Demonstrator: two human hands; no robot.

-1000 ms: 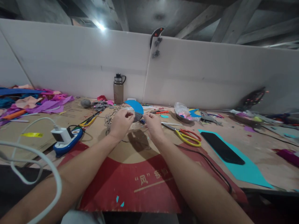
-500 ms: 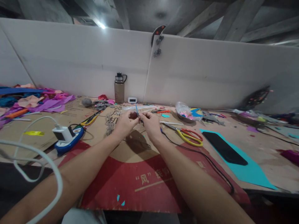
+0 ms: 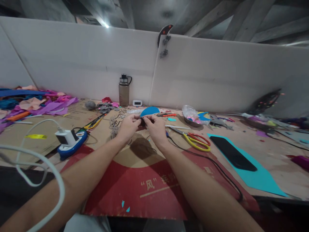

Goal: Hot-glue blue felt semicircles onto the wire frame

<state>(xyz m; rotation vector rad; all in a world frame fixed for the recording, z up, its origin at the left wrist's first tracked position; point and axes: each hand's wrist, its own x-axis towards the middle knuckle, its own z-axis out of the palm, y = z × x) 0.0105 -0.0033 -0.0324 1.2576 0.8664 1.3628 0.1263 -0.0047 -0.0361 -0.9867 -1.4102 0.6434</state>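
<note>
My left hand (image 3: 129, 128) and my right hand (image 3: 155, 129) meet over the middle of the table, fingertips pinched close together. Between them, a blue piece with a rounded top edge (image 3: 149, 111) rises above the fingers, its flat face towards me. Its lower part is hidden by my fingertips, along with something small and dark there that I cannot make out. Beneath the hands lies a red and brown cardboard sheet (image 3: 154, 201). Scissors with red and yellow handles (image 3: 196, 141) rest to the right of my right hand. Left of my left hand is a bundle of grey-brown cord (image 3: 113, 127).
A black phone (image 3: 233, 153) lies on a turquoise sheet (image 3: 263, 180) at right. At left are a blue power strip (image 3: 72, 145) with a white cable and heaped coloured scraps (image 3: 45, 103). Behind stand a bottle (image 3: 124, 91) and a bowl of scraps (image 3: 193, 117).
The blue piece has turned from edge-on to face-on, so its rounded shape now shows. Both hands stay in nearly the same place, still pinching.
</note>
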